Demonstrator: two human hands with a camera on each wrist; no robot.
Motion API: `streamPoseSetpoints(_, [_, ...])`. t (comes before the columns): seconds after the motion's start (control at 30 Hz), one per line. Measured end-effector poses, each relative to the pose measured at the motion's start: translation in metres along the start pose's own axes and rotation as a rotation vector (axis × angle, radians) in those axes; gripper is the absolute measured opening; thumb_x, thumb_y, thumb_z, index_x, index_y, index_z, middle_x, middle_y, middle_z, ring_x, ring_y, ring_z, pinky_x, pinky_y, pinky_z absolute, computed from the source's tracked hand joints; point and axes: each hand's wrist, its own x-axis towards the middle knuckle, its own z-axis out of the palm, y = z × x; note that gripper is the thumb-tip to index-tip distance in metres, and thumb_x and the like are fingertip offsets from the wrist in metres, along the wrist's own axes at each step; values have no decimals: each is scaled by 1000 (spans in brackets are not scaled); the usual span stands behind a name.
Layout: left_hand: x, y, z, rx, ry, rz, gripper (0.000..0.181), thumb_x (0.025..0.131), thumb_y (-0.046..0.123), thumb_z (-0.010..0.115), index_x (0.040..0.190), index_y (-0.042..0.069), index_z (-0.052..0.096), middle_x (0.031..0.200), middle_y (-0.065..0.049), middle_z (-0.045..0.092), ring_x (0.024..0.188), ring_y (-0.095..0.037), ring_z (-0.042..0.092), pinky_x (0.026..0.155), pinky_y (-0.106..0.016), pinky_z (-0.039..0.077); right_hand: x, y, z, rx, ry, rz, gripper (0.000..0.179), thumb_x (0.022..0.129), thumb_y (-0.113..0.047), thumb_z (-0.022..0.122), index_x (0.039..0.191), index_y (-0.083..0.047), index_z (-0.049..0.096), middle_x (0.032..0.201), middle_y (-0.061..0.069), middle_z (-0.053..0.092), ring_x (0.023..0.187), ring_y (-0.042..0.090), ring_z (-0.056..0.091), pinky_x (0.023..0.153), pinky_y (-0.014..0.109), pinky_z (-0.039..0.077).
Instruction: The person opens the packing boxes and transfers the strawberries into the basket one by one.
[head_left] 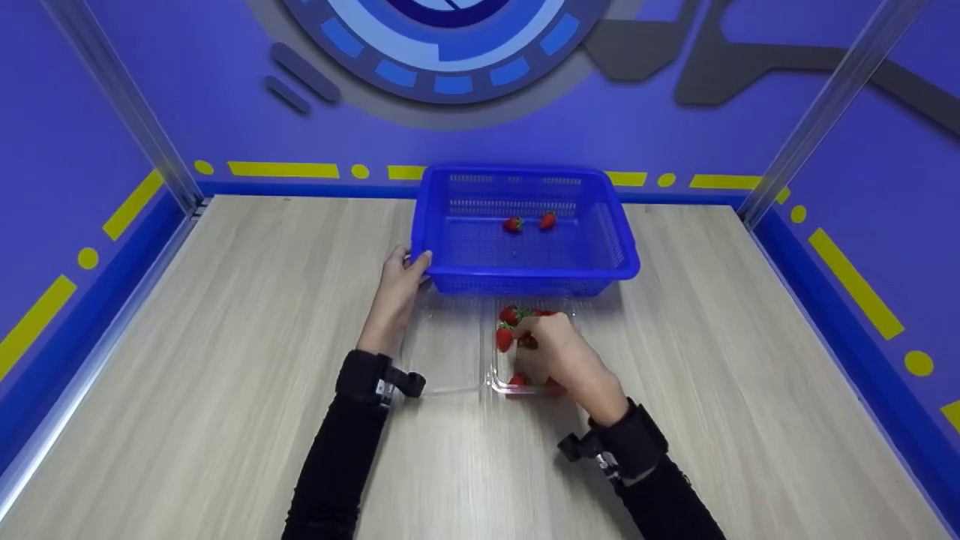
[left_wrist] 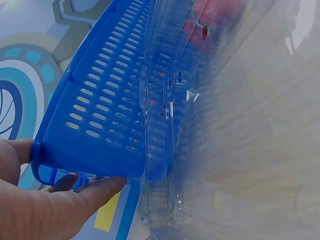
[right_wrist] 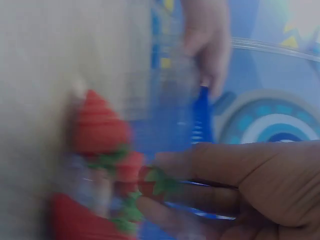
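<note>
My left hand [head_left: 391, 294] grips the front left corner of a blue plastic basket [head_left: 525, 274], thumb over the rim. Two strawberries, one on the left [head_left: 513, 224] and one on the right [head_left: 547, 220], lie on the basket floor. In front of the basket stands a clear plastic box [head_left: 498, 385] holding several strawberries [head_left: 505, 337]. Over that box is my right hand [head_left: 566, 356], partly hiding its contents. The right wrist view, though blurred, shows a strawberry [right_wrist: 149, 184] with a green leafy top pinched between thumb and fingers.
The box's clear lid [head_left: 448, 356] lies folded out to the left, beside my left wrist. Purple-blue panels [head_left: 247, 120] enclose the wooden tabletop [head_left: 270, 315] at the back and sides. Behind the basket, the back panel rises close to its far rim.
</note>
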Motion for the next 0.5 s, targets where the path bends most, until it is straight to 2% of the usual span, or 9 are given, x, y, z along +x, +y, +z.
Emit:
streamPoseSetpoints(0.23, [1,-1,1,7,3,13,43,98,16,51,135,0,37,132,-27,47,118,-34,51,100,-51,38,-15,-14,-41,-11,124,-55,16,77,1,74,91,-4,72,87,6,71,74,16,64,64,32,52])
streamPoseSetpoints(0.5, [2,0,0,17,9,3,40,98,17,51,132,0,39,131,-26,49,117,-33,53,100,-48,40,-38,-27,-80,38,196,-39,18,81,-2,72,99,-5,69,93,8,71,82,21,69,70,32,56])
